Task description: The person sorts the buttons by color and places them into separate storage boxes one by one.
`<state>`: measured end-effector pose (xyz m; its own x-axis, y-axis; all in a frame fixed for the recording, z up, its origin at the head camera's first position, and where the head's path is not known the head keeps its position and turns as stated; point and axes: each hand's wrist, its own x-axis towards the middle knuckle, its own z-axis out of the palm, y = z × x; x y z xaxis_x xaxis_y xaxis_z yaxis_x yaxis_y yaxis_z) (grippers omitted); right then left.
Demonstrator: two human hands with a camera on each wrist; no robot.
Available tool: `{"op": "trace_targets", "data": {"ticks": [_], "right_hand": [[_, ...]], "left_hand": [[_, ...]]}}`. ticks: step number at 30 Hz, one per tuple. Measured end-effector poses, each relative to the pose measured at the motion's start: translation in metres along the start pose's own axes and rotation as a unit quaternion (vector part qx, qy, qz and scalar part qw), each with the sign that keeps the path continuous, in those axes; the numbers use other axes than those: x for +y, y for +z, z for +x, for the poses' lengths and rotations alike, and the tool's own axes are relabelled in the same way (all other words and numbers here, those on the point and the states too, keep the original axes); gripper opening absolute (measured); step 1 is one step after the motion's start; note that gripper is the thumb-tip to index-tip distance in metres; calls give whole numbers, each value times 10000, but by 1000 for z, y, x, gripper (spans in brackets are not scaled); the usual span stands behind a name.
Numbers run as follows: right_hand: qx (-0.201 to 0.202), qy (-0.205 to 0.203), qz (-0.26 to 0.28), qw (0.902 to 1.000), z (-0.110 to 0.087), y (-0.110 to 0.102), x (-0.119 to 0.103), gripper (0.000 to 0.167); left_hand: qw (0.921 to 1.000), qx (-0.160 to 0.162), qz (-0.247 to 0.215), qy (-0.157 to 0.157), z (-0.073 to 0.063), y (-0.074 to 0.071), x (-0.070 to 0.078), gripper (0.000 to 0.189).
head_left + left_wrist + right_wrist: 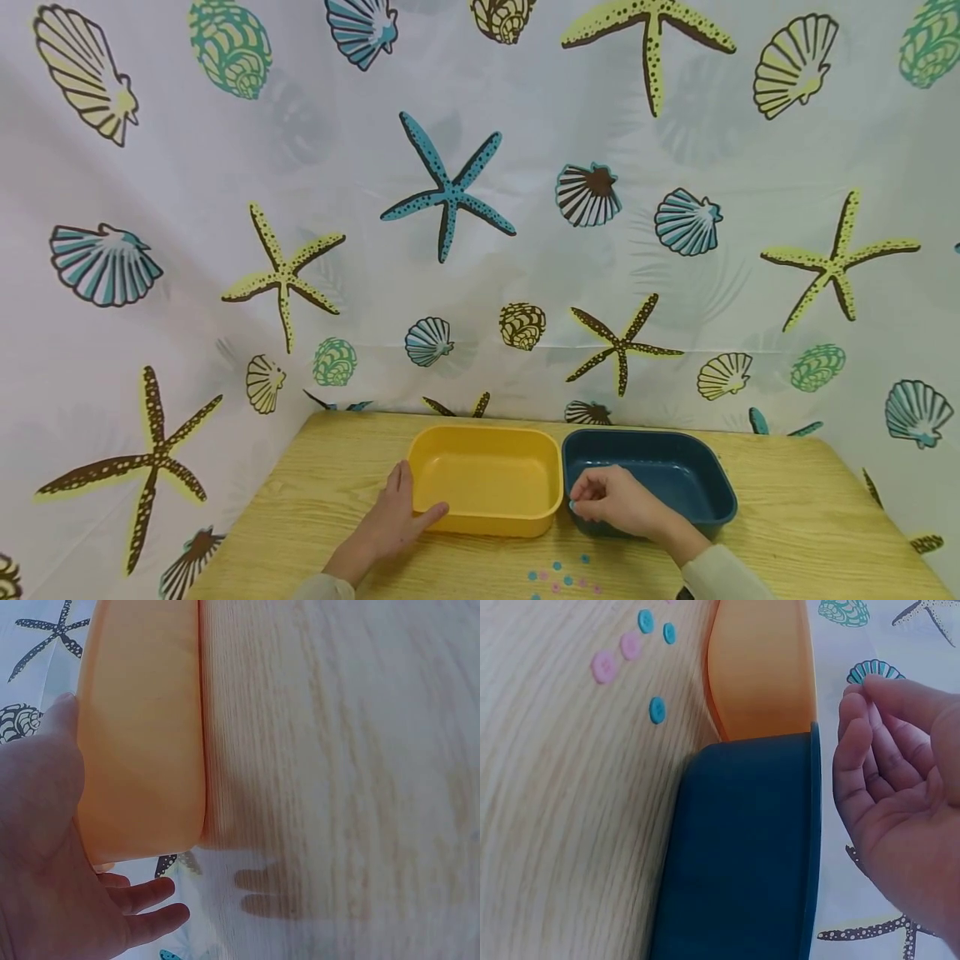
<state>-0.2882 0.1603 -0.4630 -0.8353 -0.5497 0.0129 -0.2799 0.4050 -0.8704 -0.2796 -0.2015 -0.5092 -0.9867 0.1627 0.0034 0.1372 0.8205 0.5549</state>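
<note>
Nearest, pink and blue buttons (pixel 567 581) are lying loose on the table (pixel 315 483); just beyond, the right hand (pixel 617 502) is hovering over the near-left part of the blue bin (pixel 671 483), its fingers pinching a small blue button (pixel 573 505); the left hand (pixel 396 517) is touching the yellow bin (pixel 495 525), fingers spread; that bin is showing its floor, standing just beside the blue bin, whose inside the right hand is partly hiding; behind, a sea-patterned cloth (pixel 525 275) is hanging.
</note>
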Motion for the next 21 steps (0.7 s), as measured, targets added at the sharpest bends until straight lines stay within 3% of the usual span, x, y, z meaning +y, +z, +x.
{"op": "trace_targets", "data": {"ticks": [21], "right_hand": [[44,-60,482,9988,27,7,-7,19]], "left_hand": [[10000,-52,-80,-19,-1,0,1,108]]}}
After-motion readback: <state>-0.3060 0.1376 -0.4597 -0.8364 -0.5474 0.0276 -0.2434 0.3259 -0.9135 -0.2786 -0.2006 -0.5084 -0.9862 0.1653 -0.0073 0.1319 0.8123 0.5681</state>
